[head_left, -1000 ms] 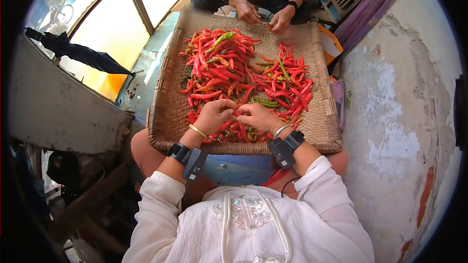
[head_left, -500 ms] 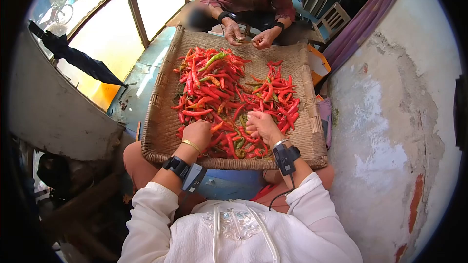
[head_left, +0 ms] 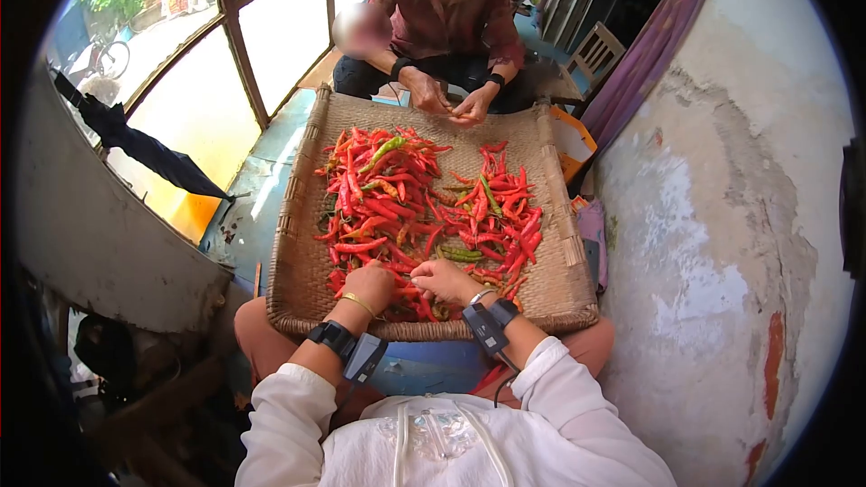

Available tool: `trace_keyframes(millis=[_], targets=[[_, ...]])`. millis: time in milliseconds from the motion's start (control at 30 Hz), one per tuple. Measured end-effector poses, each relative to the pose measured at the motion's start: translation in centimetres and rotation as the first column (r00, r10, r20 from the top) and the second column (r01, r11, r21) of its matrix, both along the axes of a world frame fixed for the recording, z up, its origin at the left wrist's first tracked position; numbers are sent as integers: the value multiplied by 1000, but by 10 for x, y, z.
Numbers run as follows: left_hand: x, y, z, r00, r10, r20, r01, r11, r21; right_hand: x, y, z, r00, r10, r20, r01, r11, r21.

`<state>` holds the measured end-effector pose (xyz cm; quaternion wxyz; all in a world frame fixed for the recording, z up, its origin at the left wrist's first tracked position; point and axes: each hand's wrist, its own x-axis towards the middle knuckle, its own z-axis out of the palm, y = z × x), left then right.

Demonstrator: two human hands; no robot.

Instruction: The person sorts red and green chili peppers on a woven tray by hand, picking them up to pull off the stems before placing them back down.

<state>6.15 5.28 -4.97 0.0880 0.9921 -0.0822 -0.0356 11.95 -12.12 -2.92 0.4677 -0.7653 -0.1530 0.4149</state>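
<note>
A heap of red chili peppers [head_left: 383,194] fills the left and middle of a woven basket tray [head_left: 564,293], with a smaller pile of chili peppers [head_left: 505,216] on the right. Low over the near edge of the heap, my left hand [head_left: 370,287] is closed, its fingertips hidden from me. My right hand [head_left: 444,280] is close beside it, thumb and fingers pinched together and pointing at the left. What either one holds is too small or covered to make out. Some green chili peppers [head_left: 460,254] lie just beyond my right hand.
Across the tray sits another person, whose hands [head_left: 456,108] meet over the far rim. A folded dark umbrella [head_left: 149,144] leans at the left by the windows. A rough plaster wall [head_left: 704,261] stands close on the right, and an orange box [head_left: 570,144] is beside the tray.
My right hand has moved left from the right-hand pile to beside my left hand. The view has tilted up slightly. The other person's hands have come together.
</note>
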Motion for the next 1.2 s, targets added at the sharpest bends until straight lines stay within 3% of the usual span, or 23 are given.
trace_keyframes(millis=[67,133,167,200,267,300,433,600,667,700,733,767,867,933,1000,1033,1067,1133,1200], targets=[[0,2,-6,996,-27,86,28,1000,-8,-4,2,-3,997,-77,29,75,994,82],[1,-3,2,992,96,86,-90,994,-67,-6,3,-3,995,-36,95,28,995,92],[0,-2,6,993,90,74,-82,992,-96,-4,3,-18,946,-14,323,-23,994,110],[0,-2,6,993,88,75,-80,992,-96,-5,3,-19,946,-16,324,-21,994,110],[0,-1,6,998,57,15,-54,987,-150,-5,3,-21,731,185,657,-99,981,-167],[-2,-2,7,998,56,18,-53,987,-150,-10,4,-16,703,184,687,-108,982,-153],[-2,0,22,1000,3,31,7,949,-317,-18,9,-14,636,327,699,-211,945,-250],[-3,0,26,996,-86,-36,54,847,-529,-15,9,-19,626,366,688,-254,931,-264],[-5,-1,34,984,-68,-166,-50,784,-619,-12,6,-25,619,354,701,-264,935,-238],[-3,-1,33,983,-70,-172,-52,784,-619,-12,5,-11,630,400,665,-247,916,-317],[0,-1,30,998,54,20,-30,796,-604,-11,2,0,642,445,625,-232,889,-394],[2,-1,26,962,172,215,-14,810,-586,-10,-2,5,669,394,630,-173,907,-383],[4,7,14,927,270,260,-78,817,-571,9,-20,2,825,189,533,-64,968,-243],[3,2,23,934,287,214,-110,800,-589,21,-35,5,872,31,488,51,987,-155],[1,-1,30,933,356,-45,-294,687,-665,37,-51,-3,896,-138,423,175,983,-49],[2,1,27,933,357,-52,-300,686,-663,40,-57,10,944,-294,152,293,956,29],[2,3,22,938,346,26,-263,759,-595,42,-62,21,919,-369,142,370,929,22],[0,4,20,941,323,97,-230,824,-518,54,-78,24,829,-548,-109,556,788,266],[-2,3,21,954,292,66,-246,892,-379,57,-79,19,618,-778,-109,755,550,357]])
